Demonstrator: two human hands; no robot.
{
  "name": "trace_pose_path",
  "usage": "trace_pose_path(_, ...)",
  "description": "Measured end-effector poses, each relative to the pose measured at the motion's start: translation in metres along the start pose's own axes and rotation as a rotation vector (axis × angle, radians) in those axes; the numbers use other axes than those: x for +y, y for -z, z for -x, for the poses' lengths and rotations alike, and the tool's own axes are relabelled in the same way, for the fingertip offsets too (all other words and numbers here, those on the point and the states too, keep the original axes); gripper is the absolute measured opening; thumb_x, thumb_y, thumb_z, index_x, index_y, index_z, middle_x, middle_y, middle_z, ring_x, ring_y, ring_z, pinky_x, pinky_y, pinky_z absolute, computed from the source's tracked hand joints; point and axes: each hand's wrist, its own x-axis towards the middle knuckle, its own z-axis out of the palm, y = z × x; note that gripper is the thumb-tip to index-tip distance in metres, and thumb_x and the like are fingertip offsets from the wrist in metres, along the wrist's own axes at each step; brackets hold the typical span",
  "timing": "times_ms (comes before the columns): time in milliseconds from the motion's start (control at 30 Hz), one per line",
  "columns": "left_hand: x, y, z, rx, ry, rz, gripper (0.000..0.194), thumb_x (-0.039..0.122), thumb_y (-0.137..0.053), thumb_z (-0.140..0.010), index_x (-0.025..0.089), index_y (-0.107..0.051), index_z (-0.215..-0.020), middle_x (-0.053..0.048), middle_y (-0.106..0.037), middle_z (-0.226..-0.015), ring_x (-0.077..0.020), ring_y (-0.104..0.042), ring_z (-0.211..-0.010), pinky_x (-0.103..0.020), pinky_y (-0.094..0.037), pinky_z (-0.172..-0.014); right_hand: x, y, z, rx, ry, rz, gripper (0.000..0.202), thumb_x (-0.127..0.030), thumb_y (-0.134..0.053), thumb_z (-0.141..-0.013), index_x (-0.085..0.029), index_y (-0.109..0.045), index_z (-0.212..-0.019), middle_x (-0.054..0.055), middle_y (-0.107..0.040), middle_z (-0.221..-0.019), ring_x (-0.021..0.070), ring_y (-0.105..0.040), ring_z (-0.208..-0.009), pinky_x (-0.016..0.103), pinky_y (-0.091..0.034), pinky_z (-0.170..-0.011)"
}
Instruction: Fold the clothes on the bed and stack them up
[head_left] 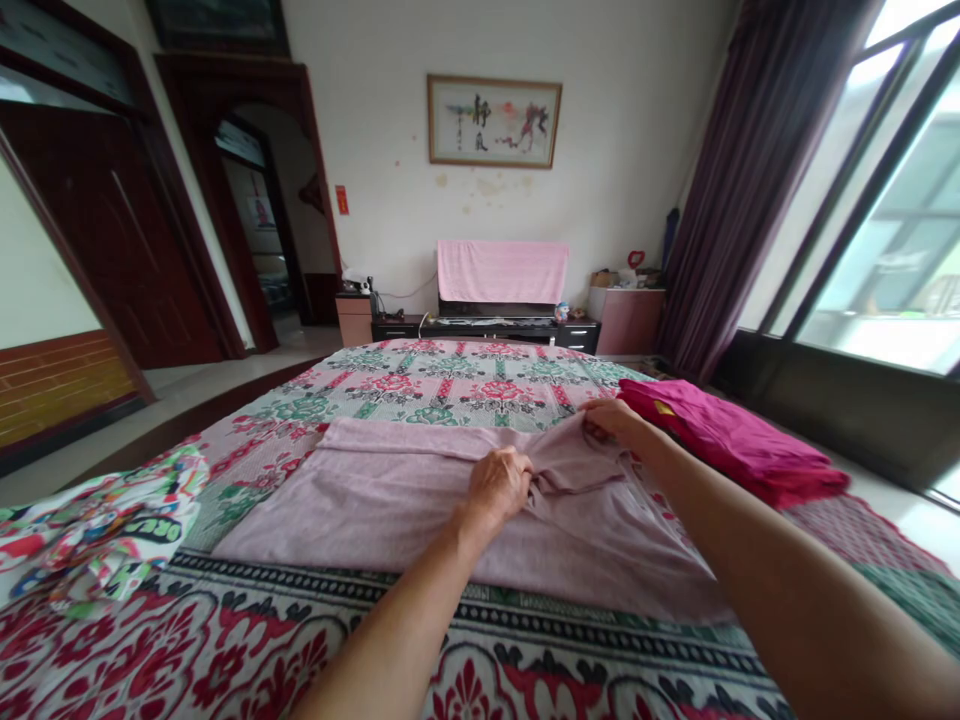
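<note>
A pale pink-mauve garment (360, 510) lies spread on the patterned bed cover, its far edge folded over on the left. My left hand (501, 480) is closed near its middle, the fingers pinching a gathered bit of the cloth. Further right and a little farther off, my right hand (609, 420) grips the garment's far edge between thumb and fingers. Creases run through the cloth between the two hands. Which kind of garment it is, I cannot tell.
A folded magenta cloth pile (735, 440) sits at the right. To the left lies a crumpled multicoloured printed cloth (112, 530). The floral bed cover (465, 385) stretches beneath everything. Beyond it stand a low black cabinet (577, 335) and a screen draped with a pink towel (502, 270).
</note>
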Motion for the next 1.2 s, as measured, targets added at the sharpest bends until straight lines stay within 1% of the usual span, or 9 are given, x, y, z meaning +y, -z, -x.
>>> trace_pose_path(167,-0.004,-0.002,0.001,0.048,0.062,0.030,0.030,0.021,-0.046,-0.086,0.021,-0.073,-0.096,-0.005,-0.072,-0.099,-0.0177,-0.065,-0.094,-0.027,-0.049,-0.086,0.002,-0.003,0.002,0.148,-0.065,-0.174,0.030,-0.007,-0.054,-0.074,-0.013,-0.066,-0.102,-0.001,-0.059,-0.057,0.0085,-0.054,-0.047,0.018,-0.049,-0.049)
trace_pose_path(333,-0.007,-0.001,0.001,0.015,0.048,0.026,0.029,0.023,-0.048,-0.084,0.022,-0.072,-0.101,-0.004,-0.072,-0.102,-0.0170,-0.065,-0.093,-0.026,-0.049,-0.086,0.002,-0.003,0.007,0.186,-0.068,-0.293,0.033,-0.009,-0.056,-0.073,-0.012,-0.065,-0.104,0.002,-0.063,-0.066,0.0099,-0.060,-0.055,0.020,-0.053,-0.053)
trace_pose_path(467,-0.007,0.003,-0.001,0.019,0.062,0.028,0.027,0.020,-0.049,-0.083,0.021,-0.074,-0.092,-0.005,-0.072,-0.097,-0.0176,-0.066,-0.091,-0.027,-0.049,-0.086,0.000,0.007,0.017,0.199,-0.033,-0.098,0.035,-0.012,-0.061,-0.068,-0.013,-0.068,-0.102,0.003,-0.063,-0.066,0.0099,-0.055,-0.052,0.019,-0.047,-0.047)
trace_pose_path(567,-0.008,0.005,-0.002,0.074,0.023,0.068,0.027,0.017,-0.049,-0.082,0.020,-0.073,-0.093,-0.006,-0.072,-0.098,-0.0180,-0.066,-0.093,-0.028,-0.050,-0.087,-0.005,0.020,0.031,0.061,0.044,-0.008,0.029,-0.017,-0.065,-0.067,-0.012,-0.069,-0.095,0.003,-0.063,-0.068,0.0103,-0.055,-0.056,0.019,-0.043,-0.049)
trace_pose_path(733,-0.008,0.004,-0.002,0.094,-0.211,0.132,0.029,0.013,-0.047,-0.081,0.019,-0.074,-0.089,-0.006,-0.068,-0.113,-0.0169,-0.064,-0.102,-0.026,-0.048,-0.094,-0.023,0.042,0.058,-0.487,0.263,0.223,0.024,-0.027,-0.067,-0.065,-0.013,-0.071,-0.085,0.002,-0.065,-0.073,0.0118,-0.055,-0.064,0.022,-0.043,-0.059)
trace_pose_path(833,-0.009,0.000,-0.002,0.042,-0.311,0.139,0.029,0.010,-0.047,-0.077,0.018,-0.075,-0.082,-0.005,-0.067,-0.119,-0.0170,-0.063,-0.105,-0.027,-0.047,-0.097,-0.033,0.042,0.073,-0.685,0.354,0.409,0.030,-0.029,-0.069,-0.064,-0.015,-0.071,-0.090,0.001,-0.068,-0.081,0.0135,-0.057,-0.070,0.023,-0.044,-0.066)
trace_pose_path(967,-0.012,-0.004,-0.003,-0.046,-0.388,0.105,0.031,0.011,-0.044,-0.080,0.018,-0.075,-0.085,-0.004,-0.071,-0.108,-0.0157,-0.065,-0.095,-0.025,-0.049,-0.092,-0.038,0.024,0.088,-0.675,0.439,0.621,0.041,-0.029,-0.071,-0.062,-0.017,-0.072,-0.102,0.003,-0.070,-0.095,0.0168,-0.060,-0.082,0.023,-0.044,-0.072)
trace_pose_path(1100,-0.013,-0.004,-0.001,-0.034,-0.368,0.087,0.034,0.010,-0.042,-0.082,0.019,-0.073,-0.093,-0.005,-0.069,-0.108,-0.0156,-0.063,-0.099,-0.024,-0.047,-0.093,-0.036,0.010,0.096,-0.560,0.528,0.720,0.031,-0.020,-0.060,-0.070,-0.018,-0.074,-0.097,0.004,-0.072,-0.089,0.0158,-0.061,-0.078,0.023,-0.042,-0.070)
trace_pose_path(1200,-0.011,-0.001,0.001,0.019,-0.282,0.090,0.033,0.011,-0.042,-0.083,0.019,-0.073,-0.093,-0.006,-0.068,-0.106,-0.0157,-0.062,-0.098,-0.025,-0.047,-0.091,-0.035,0.011,0.098,-0.485,0.547,0.695,0.027,-0.015,-0.054,-0.075,-0.017,-0.076,-0.091,0.004,-0.073,-0.084,0.0141,-0.059,-0.073,0.021,-0.041,-0.067)
